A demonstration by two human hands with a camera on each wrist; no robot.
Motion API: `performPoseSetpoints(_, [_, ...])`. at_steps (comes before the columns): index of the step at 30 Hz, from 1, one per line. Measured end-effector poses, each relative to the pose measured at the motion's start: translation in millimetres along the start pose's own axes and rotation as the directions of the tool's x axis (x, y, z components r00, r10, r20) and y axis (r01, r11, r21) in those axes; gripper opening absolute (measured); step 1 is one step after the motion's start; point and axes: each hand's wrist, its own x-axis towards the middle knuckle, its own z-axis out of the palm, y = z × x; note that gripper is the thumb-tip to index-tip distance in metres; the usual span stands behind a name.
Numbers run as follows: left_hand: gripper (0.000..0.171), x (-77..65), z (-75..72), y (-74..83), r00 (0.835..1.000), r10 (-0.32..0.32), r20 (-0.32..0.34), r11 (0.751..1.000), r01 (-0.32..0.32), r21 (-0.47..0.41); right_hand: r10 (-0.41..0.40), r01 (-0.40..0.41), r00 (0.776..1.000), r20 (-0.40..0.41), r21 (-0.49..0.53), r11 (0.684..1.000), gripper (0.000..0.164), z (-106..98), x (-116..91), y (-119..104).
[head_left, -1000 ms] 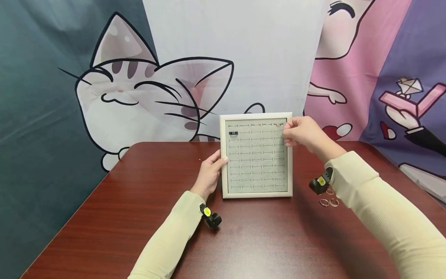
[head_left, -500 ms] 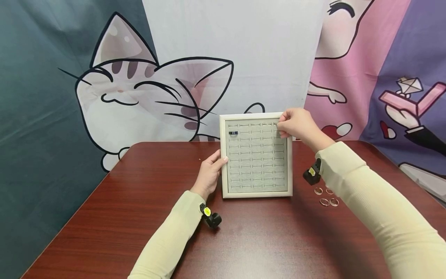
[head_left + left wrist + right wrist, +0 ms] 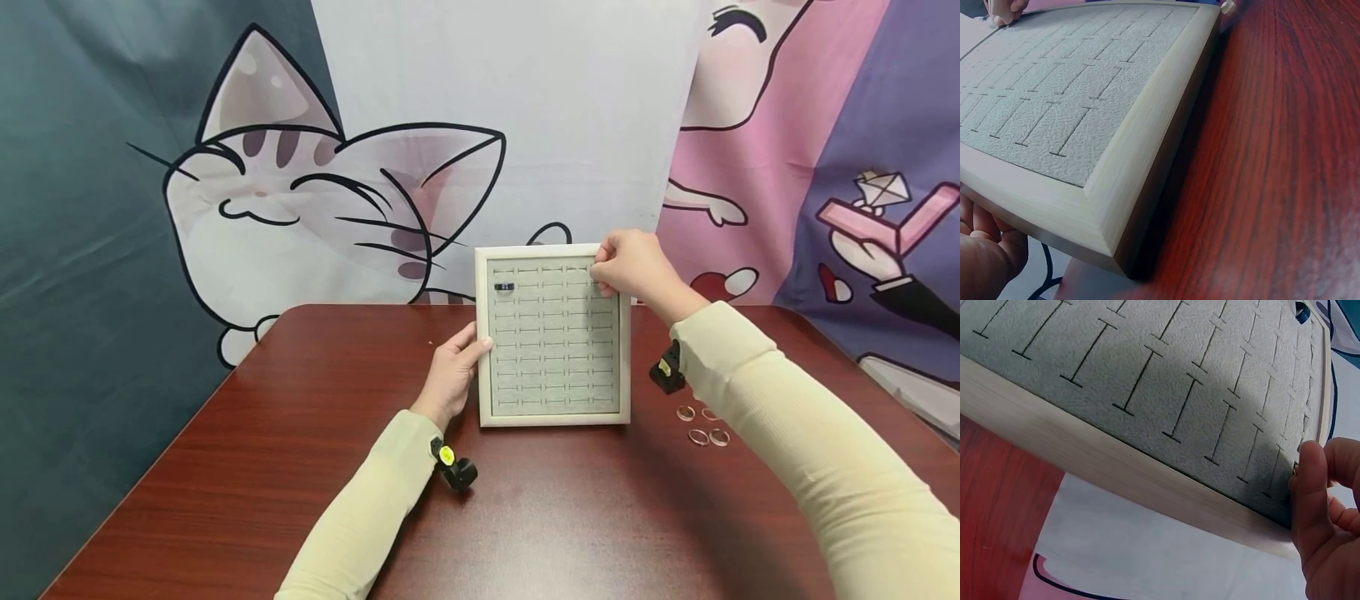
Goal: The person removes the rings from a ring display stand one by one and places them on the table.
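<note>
A ring display board point(image 3: 555, 350) with a pale wooden frame and grey slotted padding stands upright on the table. My left hand point(image 3: 450, 375) grips its left edge, thumb on the front of the frame. At the top right corner, my right hand point(image 3: 633, 267) pinches a ring point(image 3: 1295, 469), of which only a small gold-coloured bit shows by the thumb; the fingers hide the rest. A dark blue ring point(image 3: 504, 287) sits in a slot at the upper left of the padding.
Several loose rings point(image 3: 698, 437) lie on the reddish-brown wooden table point(image 3: 570, 517), right of the board and beside the right forearm. A printed cloth backdrop point(image 3: 585, 108) hangs behind the table.
My right hand has moved slightly left and up from the board's right edge onto the corner slot. It now covers the gold-coloured ring that showed there. The left hand has stayed put.
</note>
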Motion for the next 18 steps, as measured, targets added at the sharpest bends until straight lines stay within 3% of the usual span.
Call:
performPoseSetpoints(12, [0.04, -0.5, 1.1, -0.3, 1.0, 0.001, -0.009, 1.0, -0.001, -0.003, -0.089, 0.084, 0.996, -0.021, -0.174, 0.981, 0.003, 5.3, -2.8, 3.8])
performPoseSetpoints(18, [0.04, -1.0, 0.5, 0.0, 1.0, 0.001, -0.003, 1.0, -0.001, 0.001, -0.104, 0.098, 0.994, -0.019, -0.191, 0.977, 0.003, 6.0, -4.5, 4.3])
